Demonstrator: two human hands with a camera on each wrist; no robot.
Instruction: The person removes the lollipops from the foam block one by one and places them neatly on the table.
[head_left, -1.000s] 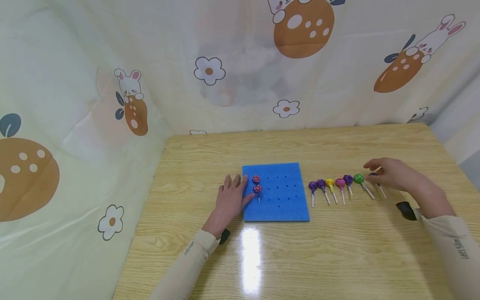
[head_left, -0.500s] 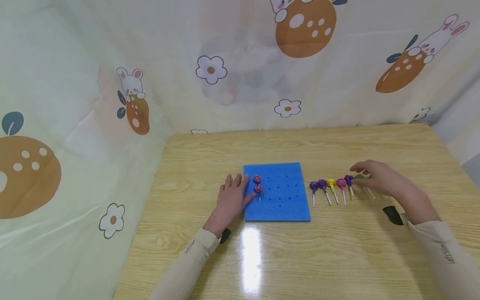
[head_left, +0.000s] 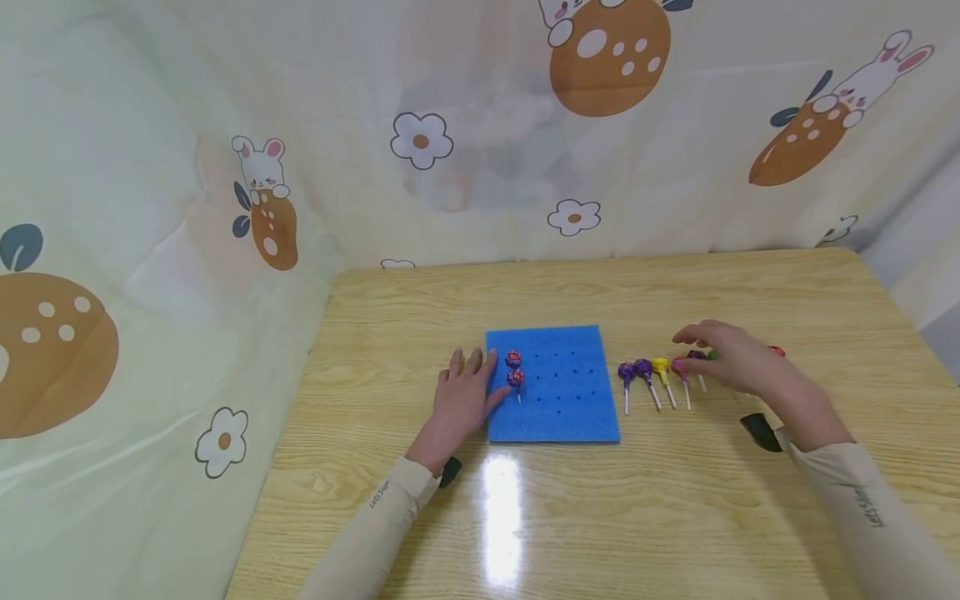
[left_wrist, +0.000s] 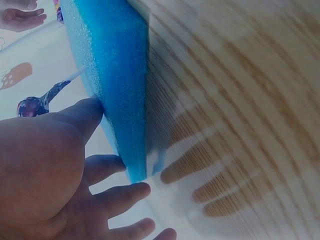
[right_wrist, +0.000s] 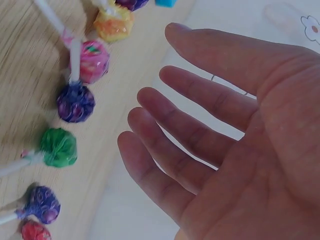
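On the table lies a blue foam board [head_left: 558,427] dotted with small holes. Two red-and-blue wrapped lollipops [head_left: 515,379] stand in it near its left side. My left hand [head_left: 459,407] rests at the board's left edge, thumb on the foam beside the nearer lollipop, fingers spread. Above a row of loose lollipops hovers my right hand [head_left: 738,360], holding nothing, fingers relaxed. In the right wrist view, a pink lollipop [right_wrist: 91,62], a dark purple lollipop [right_wrist: 76,102] and a green lollipop [right_wrist: 59,147] lie beyond its fingertips. The hand partly hides the row's right end in the head view.
Purple lollipops [head_left: 626,372] and a yellow lollipop [head_left: 661,367] lie between the board and my right hand. A red lollipop [head_left: 777,351] peeks out past that hand. A printed curtain [head_left: 480,183] hangs behind the wooden table [head_left: 637,508].
My right hand has moved left along the row, from the far-right lollipops to above the green and purple ones. The left hand has stayed at the board's edge.
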